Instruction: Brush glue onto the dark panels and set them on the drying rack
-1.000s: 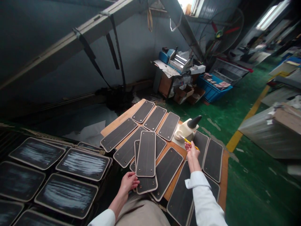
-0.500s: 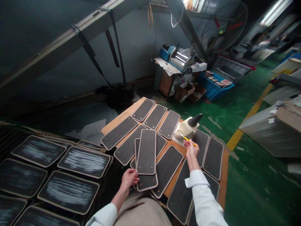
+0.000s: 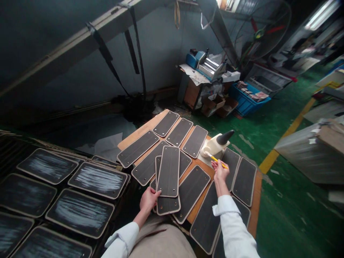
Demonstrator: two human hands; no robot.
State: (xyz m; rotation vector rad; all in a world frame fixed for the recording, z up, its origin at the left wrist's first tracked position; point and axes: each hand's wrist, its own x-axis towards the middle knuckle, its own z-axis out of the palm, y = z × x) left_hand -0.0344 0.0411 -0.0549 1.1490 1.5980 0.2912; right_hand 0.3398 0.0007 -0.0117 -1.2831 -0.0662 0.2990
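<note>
My left hand (image 3: 149,199) pinches the lower left corner of a dark rectangular panel (image 3: 168,171) with a pale edge and small metal studs at its ends. That panel lies on top of several similar ones, overlapping them at angles. My right hand (image 3: 220,172) is closed around a thin yellow-handled brush (image 3: 218,161). The brush's tip is at the mouth of a cream-coloured glue bottle (image 3: 213,144) with a black cone-shaped end, lying tilted on the board. More dark panels (image 3: 244,181) lie around my right forearm.
A brown board (image 3: 255,215) bears the panels. On the left, a rack holds panels with whitish brushed streaks (image 3: 80,211). Farther off stand a blue roller machine (image 3: 208,66), a blue crate (image 3: 248,102), cardboard boxes (image 3: 213,105) and a large fan (image 3: 259,34).
My left thumb has come over the top panel's corner, closing on it. My right hand stays with the brush at the bottle. The whole view has shifted slightly.
</note>
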